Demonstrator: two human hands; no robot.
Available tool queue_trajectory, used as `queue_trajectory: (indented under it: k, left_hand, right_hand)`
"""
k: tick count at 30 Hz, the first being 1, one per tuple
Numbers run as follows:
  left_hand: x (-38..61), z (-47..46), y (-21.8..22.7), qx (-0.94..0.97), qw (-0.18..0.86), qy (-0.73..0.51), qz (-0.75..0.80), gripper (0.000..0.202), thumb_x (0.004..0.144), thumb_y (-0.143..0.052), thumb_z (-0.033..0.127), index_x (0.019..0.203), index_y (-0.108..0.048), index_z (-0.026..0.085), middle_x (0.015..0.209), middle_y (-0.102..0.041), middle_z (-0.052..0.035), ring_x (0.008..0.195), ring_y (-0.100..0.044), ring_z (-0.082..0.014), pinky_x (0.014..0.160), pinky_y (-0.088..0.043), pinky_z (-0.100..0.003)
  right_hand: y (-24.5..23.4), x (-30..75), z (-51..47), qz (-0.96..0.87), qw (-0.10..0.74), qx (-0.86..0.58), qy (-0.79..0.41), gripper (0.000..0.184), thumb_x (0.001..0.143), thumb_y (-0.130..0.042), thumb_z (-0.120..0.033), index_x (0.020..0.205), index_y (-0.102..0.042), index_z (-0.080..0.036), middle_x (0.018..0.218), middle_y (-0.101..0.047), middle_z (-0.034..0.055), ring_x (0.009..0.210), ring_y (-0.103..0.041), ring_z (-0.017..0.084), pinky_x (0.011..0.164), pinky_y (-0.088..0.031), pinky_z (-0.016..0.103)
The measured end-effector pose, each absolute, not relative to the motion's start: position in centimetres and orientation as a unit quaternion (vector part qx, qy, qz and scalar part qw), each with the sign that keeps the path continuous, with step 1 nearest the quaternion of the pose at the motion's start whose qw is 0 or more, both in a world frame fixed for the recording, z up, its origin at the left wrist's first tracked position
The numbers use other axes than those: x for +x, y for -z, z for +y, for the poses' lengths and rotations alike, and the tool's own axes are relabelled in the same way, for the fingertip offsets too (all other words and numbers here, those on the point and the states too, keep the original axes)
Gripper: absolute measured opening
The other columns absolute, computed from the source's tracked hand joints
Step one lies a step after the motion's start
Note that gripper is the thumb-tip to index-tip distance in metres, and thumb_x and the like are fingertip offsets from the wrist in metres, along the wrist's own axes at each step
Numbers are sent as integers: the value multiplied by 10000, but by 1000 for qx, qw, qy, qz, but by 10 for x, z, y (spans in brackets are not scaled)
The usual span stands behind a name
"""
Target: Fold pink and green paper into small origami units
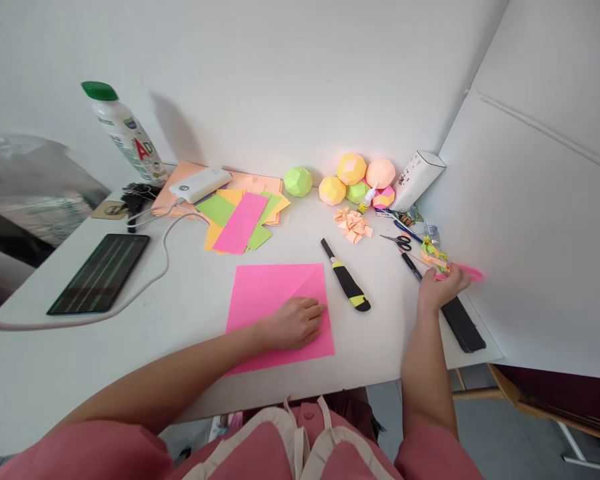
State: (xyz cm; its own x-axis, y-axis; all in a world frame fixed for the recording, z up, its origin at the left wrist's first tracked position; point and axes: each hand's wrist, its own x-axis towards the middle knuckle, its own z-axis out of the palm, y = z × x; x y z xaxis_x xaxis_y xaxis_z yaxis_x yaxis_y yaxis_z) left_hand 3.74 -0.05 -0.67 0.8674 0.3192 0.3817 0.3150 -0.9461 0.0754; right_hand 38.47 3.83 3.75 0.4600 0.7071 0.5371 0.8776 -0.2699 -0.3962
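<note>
A square sheet of pink paper (260, 293) lies flat near the table's front edge, with a faint diagonal line towards its upper right corner. On its right part rests my left hand (295, 323), fingers loosely bent and lying on the paper. Far to the right, my right hand (443, 287) is closed on a thin, bright pink piece (473, 273); it is blurred, so its kind is unclear. Below that hand lies a long black case (463, 323). A black and yellow utility knife (347, 280) lies between the hands.
Scissors (400, 241), a black pen (411, 265) and orange paper scraps (353, 225) lie at right. Folded paper balls (351, 169) line the wall. Coloured sheets (243, 223), a power bank (200, 185), a phone (100, 273) and a white bottle (130, 137) are at left.
</note>
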Motion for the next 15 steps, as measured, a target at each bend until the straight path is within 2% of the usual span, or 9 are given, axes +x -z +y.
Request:
queue_trajectory:
  k: [2, 4, 7, 9, 12, 13, 15]
  left_hand:
    - [40, -9, 7, 968, -23, -193, 157, 264, 930, -444, 276, 913, -665, 134, 1114, -638, -146, 1035, -572, -269, 900, -461, -410]
    - [43, -21, 5, 967, -53, -185, 165, 227, 906, -478, 222, 999, -658, 121, 1157, -620, -160, 1111, -540, -309, 953, -424, -453]
    - [44, -40, 1, 966, -68, -130, 211, 192, 861, -516, 136, 981, -666, 118, 1100, -636, -166, 1026, -579, -315, 860, -458, -450]
    - [38, -48, 0, 949, -47, -89, 300, 219, 860, -569, 249, 993, -669, 106, 1108, -626, -200, 985, -588, -344, 784, -476, -463]
    - [21, -46, 8, 893, -23, -82, 442, 564, 816, -610, 486, 1199, -601, 74, 1291, -522, -269, 1180, -468, -471, 890, -412, -592]
    - [14, -42, 12, 885, -17, -92, 455, 591, 829, -589, 494, 1254, -572, 84, 1355, -477, -258, 1254, -396, -487, 955, -353, -628]
    - [-1, -28, 19, 903, 12, -104, 418, 607, 871, -527, 492, 1341, -501, 107, 1449, -390, -215, 1358, -270, -453, 1058, -243, -629]
  right_hand:
    - [-27, 362, 38, -520, 366, -764, 107, 407, 912, -307, -288, 1193, -472, -44, 1142, -510, 229, 988, -582, 267, 747, -537, 424]
    - [-18, 333, 39, -586, 358, -724, 59, 344, 883, -438, -378, 1109, -569, -154, 1064, -592, 116, 886, -602, 199, 706, -547, 335]
    - [-9, 291, 38, -761, 244, -600, -28, 519, 819, -573, -456, 1247, -531, -165, 1239, -552, 143, 1078, -540, 256, 841, -515, 392]
    - [-8, 272, 36, -802, 147, -578, -32, 540, 803, -604, -437, 1260, -537, -158, 1225, -575, 135, 1095, -517, 285, 911, -472, 437]
    - [-13, 266, 36, -794, 83, -601, -27, 459, 837, -537, -285, 1275, -530, -149, 1199, -599, 116, 1076, -515, 276, 913, -460, 412]
    - [-15, 270, 36, -786, 81, -613, -24, 461, 833, -514, -233, 1283, -522, -139, 1190, -603, 122, 1071, -516, 278, 904, -460, 409]
    - [-20, 286, 36, -757, 74, -649, -19, 494, 805, -497, -172, 1296, -508, -129, 1170, -608, 137, 1069, -517, 292, 882, -460, 416]
